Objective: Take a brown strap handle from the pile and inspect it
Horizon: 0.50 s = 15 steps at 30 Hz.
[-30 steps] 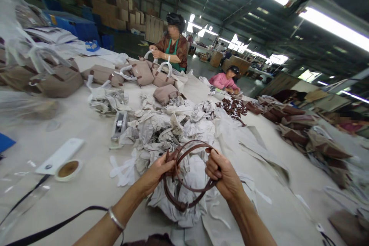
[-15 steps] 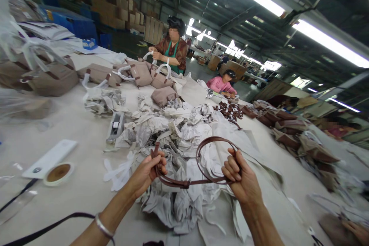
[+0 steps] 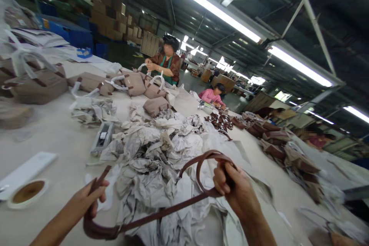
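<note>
A long brown leather strap (image 3: 161, 212) stretches between my two hands above a heap of crumpled grey paper (image 3: 155, 161). My left hand (image 3: 83, 203) grips one end of the strap at the lower left, where it bends into a loop. My right hand (image 3: 233, 190) is closed on the other part, which curls into a loop above my fingers. Both hands hover just over the white table (image 3: 57, 138).
A tape roll (image 3: 27, 192) and a white card (image 3: 25, 169) lie at the left. Taupe handbags (image 3: 135, 82) stand farther back, where a person in a green apron (image 3: 164, 61) works. Another person in pink (image 3: 213, 94) sits beyond. Brown bag parts (image 3: 276, 142) pile at the right.
My hands have moved apart and the coiled strap has been pulled out into a long line. My left hand dropped toward the lower left; the camera tilted upward.
</note>
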{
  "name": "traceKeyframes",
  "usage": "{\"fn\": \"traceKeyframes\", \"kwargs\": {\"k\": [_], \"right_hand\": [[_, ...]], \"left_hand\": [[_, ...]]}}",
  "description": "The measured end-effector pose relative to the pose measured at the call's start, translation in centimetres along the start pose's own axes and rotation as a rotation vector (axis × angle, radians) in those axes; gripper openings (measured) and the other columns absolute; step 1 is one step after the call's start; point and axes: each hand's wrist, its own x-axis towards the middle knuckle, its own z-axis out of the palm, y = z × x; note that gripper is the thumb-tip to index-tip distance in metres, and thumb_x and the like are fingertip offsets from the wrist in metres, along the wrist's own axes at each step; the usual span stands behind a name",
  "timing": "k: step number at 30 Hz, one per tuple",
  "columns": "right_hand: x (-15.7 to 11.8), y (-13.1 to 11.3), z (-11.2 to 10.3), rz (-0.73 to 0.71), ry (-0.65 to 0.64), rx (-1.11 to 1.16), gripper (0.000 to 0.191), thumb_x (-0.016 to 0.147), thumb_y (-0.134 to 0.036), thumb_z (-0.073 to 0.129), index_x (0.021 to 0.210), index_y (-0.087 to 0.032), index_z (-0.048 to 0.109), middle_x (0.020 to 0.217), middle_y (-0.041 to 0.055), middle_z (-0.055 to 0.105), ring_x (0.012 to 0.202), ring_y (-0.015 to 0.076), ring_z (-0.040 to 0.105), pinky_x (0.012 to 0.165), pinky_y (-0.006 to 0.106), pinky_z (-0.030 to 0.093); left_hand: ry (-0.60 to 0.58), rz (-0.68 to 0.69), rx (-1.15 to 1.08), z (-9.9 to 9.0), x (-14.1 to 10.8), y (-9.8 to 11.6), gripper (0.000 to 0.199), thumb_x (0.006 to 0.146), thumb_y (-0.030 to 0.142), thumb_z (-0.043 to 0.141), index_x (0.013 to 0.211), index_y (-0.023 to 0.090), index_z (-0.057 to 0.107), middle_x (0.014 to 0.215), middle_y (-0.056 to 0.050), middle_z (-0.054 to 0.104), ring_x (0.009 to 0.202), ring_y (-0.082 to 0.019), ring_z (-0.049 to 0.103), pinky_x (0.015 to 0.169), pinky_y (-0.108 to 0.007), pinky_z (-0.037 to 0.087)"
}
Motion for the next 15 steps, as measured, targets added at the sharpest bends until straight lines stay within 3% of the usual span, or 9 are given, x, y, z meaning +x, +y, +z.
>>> {"fn": "traceKeyframes", "kwargs": {"k": [1, 2, 3, 5, 8, 11, 13, 15], "right_hand": [[0.1, 0.3, 0.4, 0.01, -0.02, -0.038, 0.033, 0.075, -0.048, 0.069, 0.092, -0.021, 0.062, 0.049, -0.0104, 0.043, 0.039, 0.0005, 0.025, 0.041, 0.021, 0.017], [0.1, 0.6, 0.9, 0.021, -0.038, -0.067, 0.034, 0.074, -0.049, 0.07, 0.09, -0.021, 0.06, 0.047, -0.0112, 0.04, 0.038, 0.0005, 0.023, 0.041, 0.021, 0.015], [0.1, 0.9, 1.4, 0.033, -0.054, -0.092, 0.034, 0.074, -0.049, 0.07, 0.088, -0.021, 0.059, 0.046, -0.012, 0.037, 0.038, 0.0003, 0.021, 0.041, 0.021, 0.012], [0.0, 1.4, 2.4, 0.056, -0.086, -0.131, 0.035, 0.074, -0.049, 0.07, 0.089, -0.02, 0.058, 0.044, -0.0129, 0.035, 0.038, 0.0002, 0.019, 0.041, 0.022, 0.01], [-0.1, 2.0, 3.8, 0.086, -0.171, -0.149, 0.035, 0.075, -0.048, 0.069, 0.092, -0.019, 0.058, 0.044, -0.0134, 0.035, 0.037, -0.0001, 0.017, 0.04, 0.022, 0.009], [0.4, 2.4, 5.0, 0.119, -0.268, -0.186, 0.035, 0.078, -0.046, 0.066, 0.097, -0.018, 0.059, 0.043, -0.0139, 0.033, 0.037, 0.0004, 0.016, 0.04, 0.022, 0.009], [1.2, 2.7, 5.3, 0.138, -0.291, -0.254, 0.03, 0.08, -0.041, 0.063, 0.099, -0.018, 0.06, 0.044, -0.0133, 0.036, 0.037, 0.0004, 0.017, 0.04, 0.023, 0.01], [2.0, 3.1, 5.2, 0.116, -0.237, -0.367, 0.031, 0.076, -0.034, 0.064, 0.103, -0.018, 0.06, 0.052, -0.0101, 0.049, 0.039, 0.001, 0.029, 0.043, 0.021, 0.02]], "left_hand": [[0.084, 0.072, 0.182, -1.1, 0.0, -0.8, 0.055, 0.073, 0.064, 0.062, 0.105, 0.021, 0.055, 0.087, -0.01, 0.073, 0.07, -0.029, 0.071, 0.068, -0.043, 0.057], [0.184, 0.157, 0.341, -1.9, -0.1, -1.3, 0.058, 0.073, 0.062, 0.061, 0.111, 0.018, 0.056, 0.106, -0.019, 0.073, 0.095, -0.039, 0.071, 0.088, -0.053, 0.055], [0.256, 0.23, 0.466, -2.3, -0.4, -1.4, 0.062, 0.073, 0.06, 0.06, 0.117, 0.016, 0.056, 0.123, -0.025, 0.067, 0.117, -0.045, 0.063, 0.104, -0.06, 0.046], [0.304, 0.33, 0.556, -1.6, -1.4, -0.2, 0.071, 0.075, 0.061, 0.056, 0.128, 0.013, 0.054, 0.14, -0.028, 0.058, 0.135, -0.048, 0.049, 0.115, -0.065, 0.033], [0.129, 0.401, 0.322, 1.9, -3.3, 4.7, 0.064, 0.083, 0.063, 0.052, 0.131, 0.021, 0.056, 0.143, -0.018, 0.059, 0.138, -0.039, 0.049, 0.12, -0.054, 0.031], [-0.238, 0.448, 0.079, 6.4, -5.6, 11.2, 0.054, 0.091, 0.059, 0.051, 0.138, 0.033, 0.053, 0.153, -0.004, 0.052, 0.145, -0.029, 0.041, 0.122, -0.04, 0.027], [-0.485, 0.497, -0.063, 9.0, -6.8, 14.7, 0.042, 0.093, 0.054, 0.052, 0.129, 0.032, 0.06, 0.135, -0.003, 0.065, 0.129, -0.025, 0.055, 0.11, -0.033, 0.039], [-0.656, 0.445, -0.224, 11.1, -7.3, 16.7, 0.032, 0.091, 0.05, 0.058, 0.107, 0.024, 0.068, 0.092, -0.002, 0.072, 0.087, -0.019, 0.065, 0.084, -0.028, 0.047]]}}
